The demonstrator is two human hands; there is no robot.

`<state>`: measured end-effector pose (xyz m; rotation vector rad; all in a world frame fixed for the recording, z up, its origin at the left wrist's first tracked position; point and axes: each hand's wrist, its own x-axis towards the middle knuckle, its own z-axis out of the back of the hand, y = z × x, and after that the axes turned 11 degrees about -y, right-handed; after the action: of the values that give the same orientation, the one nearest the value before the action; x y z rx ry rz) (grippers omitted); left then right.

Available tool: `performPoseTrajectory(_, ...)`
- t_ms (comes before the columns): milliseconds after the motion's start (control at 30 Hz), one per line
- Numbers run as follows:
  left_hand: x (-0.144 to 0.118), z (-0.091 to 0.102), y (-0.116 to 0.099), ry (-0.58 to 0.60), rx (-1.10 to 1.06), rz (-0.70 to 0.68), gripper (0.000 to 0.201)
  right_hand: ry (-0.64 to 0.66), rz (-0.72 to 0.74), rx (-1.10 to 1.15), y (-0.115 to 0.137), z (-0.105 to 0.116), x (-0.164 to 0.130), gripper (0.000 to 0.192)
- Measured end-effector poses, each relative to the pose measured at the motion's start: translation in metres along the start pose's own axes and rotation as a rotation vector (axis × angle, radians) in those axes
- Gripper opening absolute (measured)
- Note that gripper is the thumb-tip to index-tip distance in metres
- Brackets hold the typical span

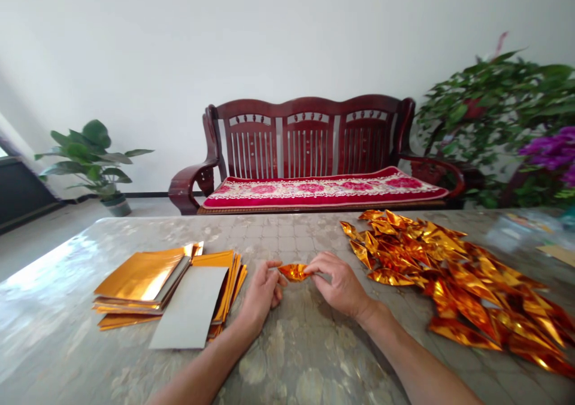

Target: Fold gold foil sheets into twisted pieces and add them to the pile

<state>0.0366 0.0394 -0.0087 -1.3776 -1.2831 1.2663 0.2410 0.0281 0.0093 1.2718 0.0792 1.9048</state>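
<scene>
Between my two hands, just above or on the table, is a small folded gold foil paper ingot (295,272) with pointed ends. My left hand (264,288) pinches its left tip between thumb and fingers. The right tip is held by my right hand (335,282), its fingers curled. To the left of my left hand lie a stack of gold foil sheets (139,276) and a second pile topped by a sheet with its grey back up (191,306). A large heap of folded gold foil ingots (467,291) spreads to the right of my right hand.
A patterned cover lies over the table (287,363). Clear plastic packaging (523,228) sits at the far right. Beyond the table stand a dark red wooden bench (305,135) with a red floral cushion (314,192), a potted plant (96,159) and leafy plants (498,111) with purple flowers.
</scene>
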Motion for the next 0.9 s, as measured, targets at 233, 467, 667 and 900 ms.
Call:
performPoseTrajectory(233, -0.004, 0.009, 0.000, -0.018, 0.337, -0.573, 0.033, 0.029, -0.037, 0.002, -0.003, 0.003, -0.003, 0.023)
performPoseTrajectory(467, -0.001, 0.013, -0.004, 0.163, 0.365, -0.575, 0.020, 0.053, -0.056, -0.005, -0.007, 0.006, -0.008, 0.026)
performPoseTrajectory(667, -0.001, 0.017, -0.006, 0.257, 0.402, -0.545, 0.016, 0.073, -0.043, -0.002, -0.011, 0.005, -0.010, 0.027)
performPoseTrajectory(900, 0.000, 0.018, -0.002, 0.301, 0.446, -0.568, 0.016, 0.091, -0.008, 0.003, -0.016, 0.002, -0.014, 0.031)
